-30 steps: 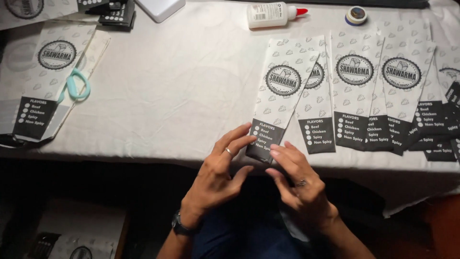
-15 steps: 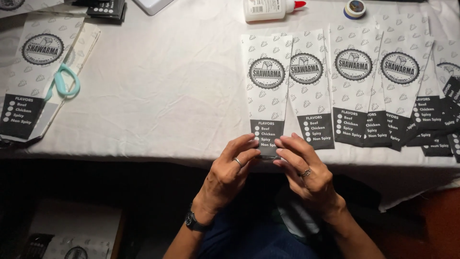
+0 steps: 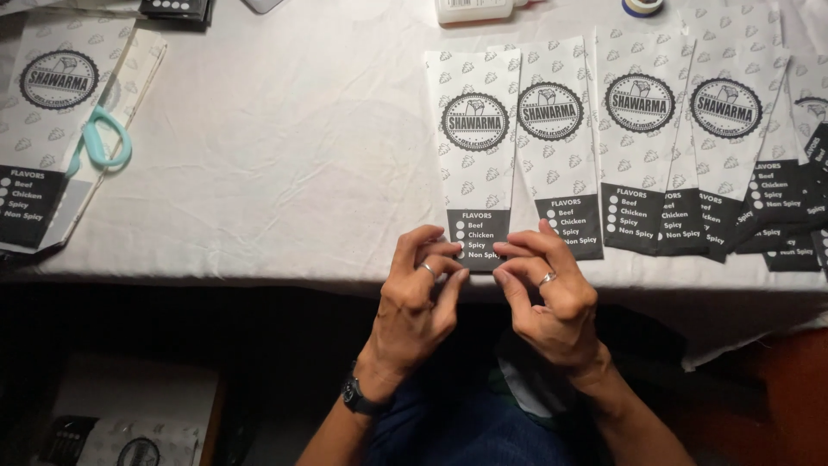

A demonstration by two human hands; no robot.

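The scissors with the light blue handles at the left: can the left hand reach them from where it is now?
Probably yes. The left hand is at the paper sleeve, and only bare tablecloth lies between it and the scissors.

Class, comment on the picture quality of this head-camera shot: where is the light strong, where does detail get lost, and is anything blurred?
Head view: the white tablecloth is brightly and evenly lit, nearly washed out; below the table edge all sinks into dark shadow; the paper sleeve prints stay sharp; left hand and right hand show no motion blur.
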